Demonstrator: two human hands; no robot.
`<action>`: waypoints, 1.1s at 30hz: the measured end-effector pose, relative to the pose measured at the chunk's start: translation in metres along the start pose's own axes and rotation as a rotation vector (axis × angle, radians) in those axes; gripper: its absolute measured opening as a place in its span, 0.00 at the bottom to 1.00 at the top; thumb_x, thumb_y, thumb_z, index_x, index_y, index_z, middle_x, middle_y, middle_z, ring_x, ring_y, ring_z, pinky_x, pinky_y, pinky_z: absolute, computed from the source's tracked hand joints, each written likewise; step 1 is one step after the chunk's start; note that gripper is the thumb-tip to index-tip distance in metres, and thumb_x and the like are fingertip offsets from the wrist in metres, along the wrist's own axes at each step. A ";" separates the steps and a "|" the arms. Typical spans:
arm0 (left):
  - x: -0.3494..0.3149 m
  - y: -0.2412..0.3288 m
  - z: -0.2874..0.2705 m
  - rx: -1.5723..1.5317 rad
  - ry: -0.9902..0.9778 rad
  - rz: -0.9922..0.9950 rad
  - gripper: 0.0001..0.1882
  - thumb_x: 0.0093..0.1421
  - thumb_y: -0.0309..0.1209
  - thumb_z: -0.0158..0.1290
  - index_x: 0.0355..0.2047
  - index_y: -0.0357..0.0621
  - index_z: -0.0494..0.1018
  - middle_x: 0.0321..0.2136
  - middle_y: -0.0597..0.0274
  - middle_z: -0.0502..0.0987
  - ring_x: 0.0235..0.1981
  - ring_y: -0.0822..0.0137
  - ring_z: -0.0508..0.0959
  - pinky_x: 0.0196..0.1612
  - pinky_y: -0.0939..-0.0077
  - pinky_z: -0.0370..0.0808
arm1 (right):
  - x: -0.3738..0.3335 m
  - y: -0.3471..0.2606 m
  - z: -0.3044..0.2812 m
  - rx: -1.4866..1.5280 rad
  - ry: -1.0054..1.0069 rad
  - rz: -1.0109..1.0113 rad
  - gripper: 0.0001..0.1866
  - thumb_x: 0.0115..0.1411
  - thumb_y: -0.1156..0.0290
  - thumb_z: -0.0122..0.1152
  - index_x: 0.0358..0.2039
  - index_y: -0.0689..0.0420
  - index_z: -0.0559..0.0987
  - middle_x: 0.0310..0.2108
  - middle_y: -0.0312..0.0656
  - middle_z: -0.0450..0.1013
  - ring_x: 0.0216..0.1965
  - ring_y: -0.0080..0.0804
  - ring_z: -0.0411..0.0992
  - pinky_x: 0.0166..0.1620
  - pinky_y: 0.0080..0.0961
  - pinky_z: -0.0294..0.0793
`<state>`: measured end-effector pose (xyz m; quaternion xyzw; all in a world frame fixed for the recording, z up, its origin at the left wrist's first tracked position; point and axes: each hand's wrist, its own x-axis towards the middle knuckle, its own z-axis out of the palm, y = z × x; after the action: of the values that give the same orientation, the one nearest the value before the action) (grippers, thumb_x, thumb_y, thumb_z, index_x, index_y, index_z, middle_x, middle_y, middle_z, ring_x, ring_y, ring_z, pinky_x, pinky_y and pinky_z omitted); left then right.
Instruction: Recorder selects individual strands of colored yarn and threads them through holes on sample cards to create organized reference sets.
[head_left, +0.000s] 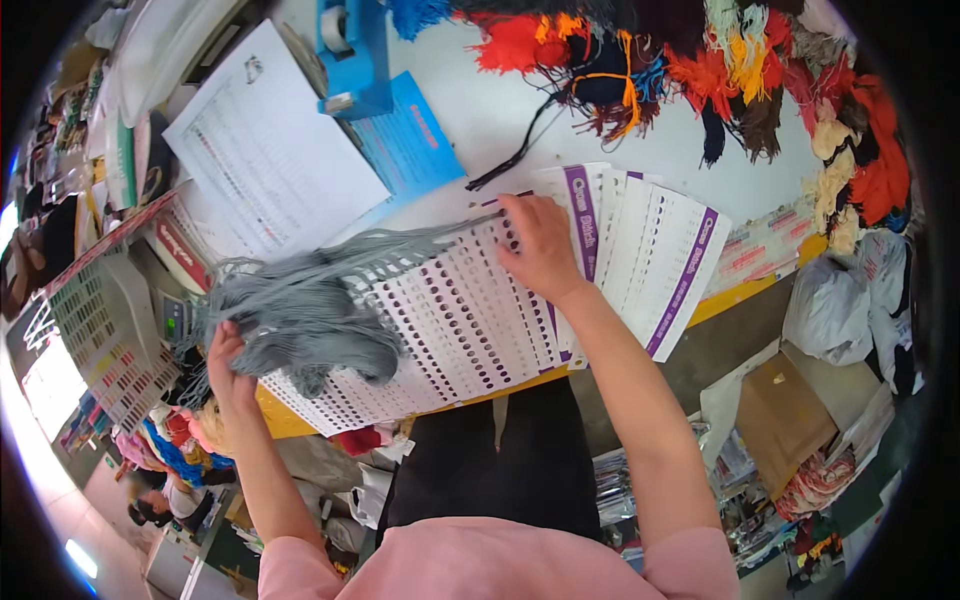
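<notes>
- The step in hand looks like working strands of grey yarn (300, 310) along the punched card (450, 330); the next move seems to call for a sure pinch at the holes, without tangling.
- The yarn lies heaped over the card's left part, strands running toward the right hand (540, 245).
- That hand's thumb and forefinger stand apart at the holes (whether they grip a strand, I cannot tell).
- The left hand (228, 365) curls at the heap's edge, its hold unclear.
- White plastic bag (830, 315), right: contents hidden.
</notes>
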<state>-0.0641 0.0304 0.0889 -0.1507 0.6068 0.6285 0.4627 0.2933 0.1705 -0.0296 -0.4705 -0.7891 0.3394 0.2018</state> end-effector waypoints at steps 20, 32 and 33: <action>-0.084 -0.144 0.110 -0.153 -0.504 -0.678 0.30 0.56 0.46 0.36 0.48 0.30 0.55 0.39 0.52 0.67 0.36 0.63 0.71 0.40 0.70 0.68 | -0.037 -0.107 -0.044 1.371 -0.226 0.953 0.04 0.46 0.81 0.50 0.23 0.65 0.74 0.19 0.40 0.69 0.13 0.19 0.60 0.16 0.13 0.57; -0.086 -0.145 0.110 0.031 -0.653 -0.525 0.15 0.54 0.30 0.43 0.39 0.31 0.65 0.34 0.56 0.70 0.31 0.70 0.72 0.37 0.76 0.69 | -0.040 -0.120 -0.053 1.456 -0.230 0.950 0.05 0.48 0.77 0.49 0.24 0.64 0.73 0.23 0.38 0.69 0.17 0.18 0.63 0.20 0.12 0.59; -0.086 -0.144 0.112 0.033 -0.654 -0.525 0.15 0.54 0.30 0.43 0.39 0.31 0.65 0.34 0.56 0.70 0.31 0.70 0.72 0.37 0.76 0.69 | -0.041 -0.119 -0.052 1.496 -0.220 0.933 0.05 0.48 0.77 0.49 0.24 0.64 0.73 0.24 0.38 0.69 0.18 0.18 0.63 0.21 0.12 0.59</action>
<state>0.1326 0.0737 0.0884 -0.0852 0.3791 0.4942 0.7777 0.2742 0.1136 0.0927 -0.4540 -0.1036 0.8570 0.2206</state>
